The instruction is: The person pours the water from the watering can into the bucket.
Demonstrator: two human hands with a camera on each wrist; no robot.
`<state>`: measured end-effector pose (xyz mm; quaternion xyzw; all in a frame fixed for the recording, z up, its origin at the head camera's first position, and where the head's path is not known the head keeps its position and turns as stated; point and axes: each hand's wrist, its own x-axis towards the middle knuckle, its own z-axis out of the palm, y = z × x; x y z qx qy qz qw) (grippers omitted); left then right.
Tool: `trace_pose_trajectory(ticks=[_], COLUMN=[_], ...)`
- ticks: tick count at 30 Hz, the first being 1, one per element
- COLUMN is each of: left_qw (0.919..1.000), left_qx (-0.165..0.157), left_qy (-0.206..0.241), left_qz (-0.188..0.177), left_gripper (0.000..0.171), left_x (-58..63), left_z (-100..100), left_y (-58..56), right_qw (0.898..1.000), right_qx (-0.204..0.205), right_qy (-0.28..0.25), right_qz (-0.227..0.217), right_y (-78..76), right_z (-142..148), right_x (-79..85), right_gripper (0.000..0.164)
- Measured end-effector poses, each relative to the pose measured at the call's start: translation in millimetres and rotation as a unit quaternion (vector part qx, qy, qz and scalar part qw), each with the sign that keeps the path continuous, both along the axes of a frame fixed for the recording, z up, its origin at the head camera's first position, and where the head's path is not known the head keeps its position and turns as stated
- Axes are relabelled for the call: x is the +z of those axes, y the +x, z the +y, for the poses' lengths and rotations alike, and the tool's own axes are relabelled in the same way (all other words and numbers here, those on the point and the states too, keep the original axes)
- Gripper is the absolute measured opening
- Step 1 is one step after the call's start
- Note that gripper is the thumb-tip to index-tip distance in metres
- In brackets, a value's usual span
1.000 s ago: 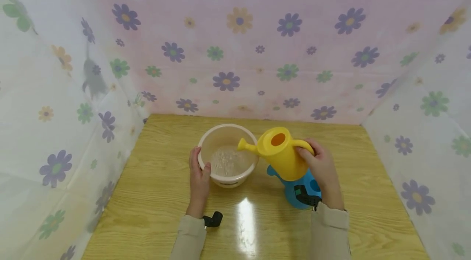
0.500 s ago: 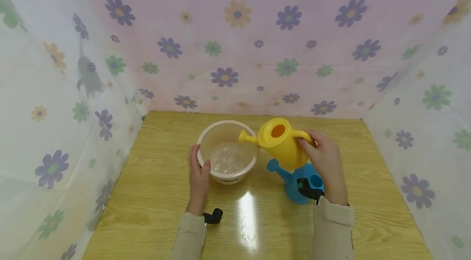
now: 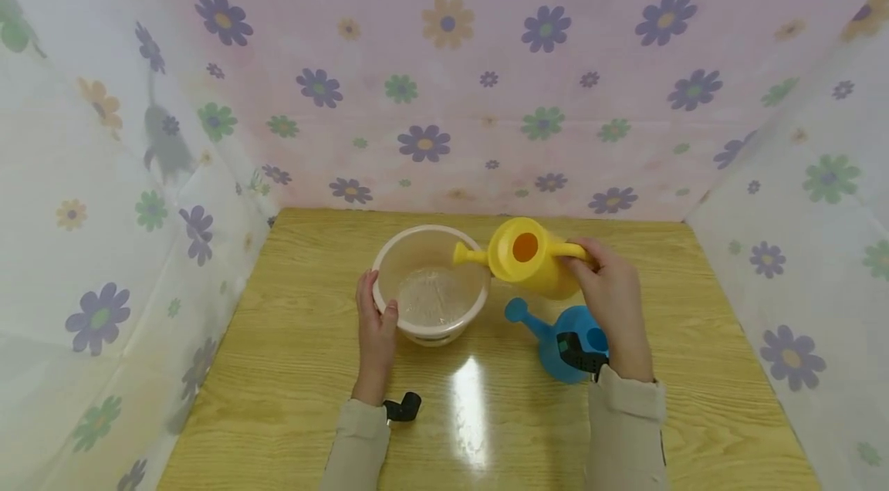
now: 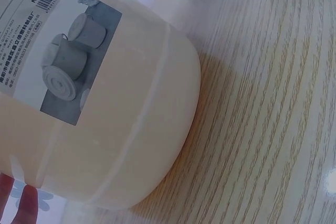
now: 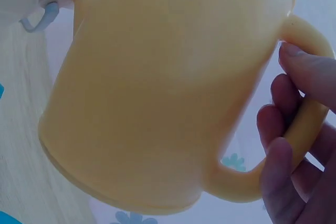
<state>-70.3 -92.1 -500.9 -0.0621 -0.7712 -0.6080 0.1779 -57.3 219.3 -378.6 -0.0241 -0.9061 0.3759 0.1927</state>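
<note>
A cream plastic bucket [image 3: 432, 333] stands on the table with clear, rippled water [image 3: 430, 302] inside. My left hand [image 3: 376, 333] holds its near left rim, thumb at the front edge and fingers round the outer side. In the left wrist view, fingertips [image 4: 26, 203] touch the bucket wall beside a printed label [image 4: 58, 45]. My right hand [image 3: 614, 306] grips the handle of a yellow watering can [image 3: 531, 267], fingers curled round it in the right wrist view. The can is raised and tilted left, its spout [image 3: 468, 254] over the bucket's right side.
A blue watering can [image 3: 562, 352] stands on the table just below the yellow one, partly hidden by the right wrist camera [image 3: 579, 356]. Flower-printed cloth walls [image 3: 444, 89] enclose the wooden table [image 3: 312, 267] at the back and both sides.
The yellow watering can has tilted further, its base lifting, so more of the blue can shows beneath. The water surface has shifted in its ripples. My left hand keeps its place on the bucket.
</note>
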Motion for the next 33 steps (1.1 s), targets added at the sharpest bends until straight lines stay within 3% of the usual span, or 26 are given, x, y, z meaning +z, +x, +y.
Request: trace_pose_trajectory(ticks=[5,14,22,23,27,33], left_qw=[1.0,0.9999,0.9999,0.9999,0.9999,0.9997], left_qx=[-0.004,0.006,0.0,0.001,-0.001,-0.011], left_qy=[0.003,-0.01,0.007,0.006,0.009,0.022], left_qz=[0.003,-0.009,-0.015,-0.016,-0.014,0.0], left_gripper=[0.052,0.053,0.054,0.054,0.054,0.052], left_x=[11.6,-20.1,-18.2,-22.9,-18.9,4.4], left_z=[2.1,-5.3,-1.6,-2.3,-2.2,2.8], left_y=[3.9,-6.8,-7.0,-8.6,-6.8,1.6], right_qw=[1.0,0.999,0.998,0.998,0.998,0.998], right_qx=[-0.015,-0.014,-0.034,-0.034,-0.035,-0.032], right_qy=[0.003,-0.017,-0.047,-0.046,-0.04,-0.033], right_qz=[0.004,0.026,0.027,0.029,0.042,0.053], right_y=[-2.5,-5.0,-2.9,-2.5,-0.2,1.0], right_z=[-4.0,-22.0,-22.5,-22.2,-22.5,-23.1], right_x=[2.9,10.7,6.9,6.7,6.7,7.2], right_gripper=[0.028,0.021,0.02,0.019,0.017,0.016])
